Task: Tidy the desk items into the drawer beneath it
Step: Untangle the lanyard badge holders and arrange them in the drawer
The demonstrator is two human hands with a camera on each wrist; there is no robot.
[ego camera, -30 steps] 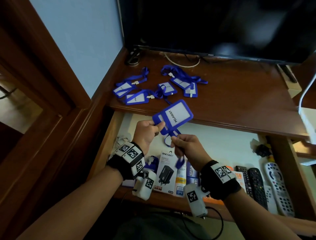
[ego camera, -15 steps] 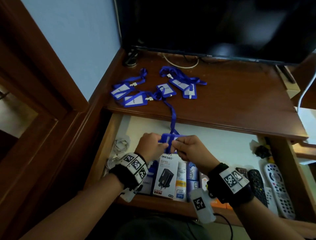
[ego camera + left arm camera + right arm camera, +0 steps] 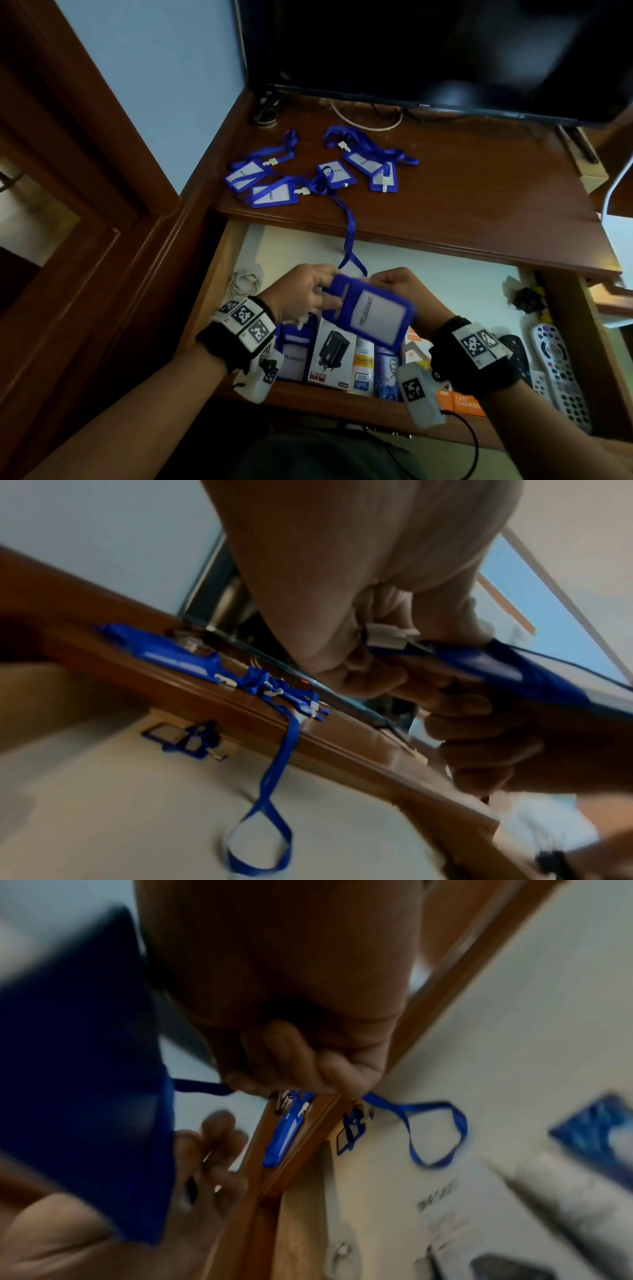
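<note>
Blue badge holder [image 3: 371, 311], white insert, lettering seemingly blurred.

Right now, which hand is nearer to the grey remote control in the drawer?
Right. The right hand is nearer the remote control at the drawer's right side; the left hand is farther left.
</note>
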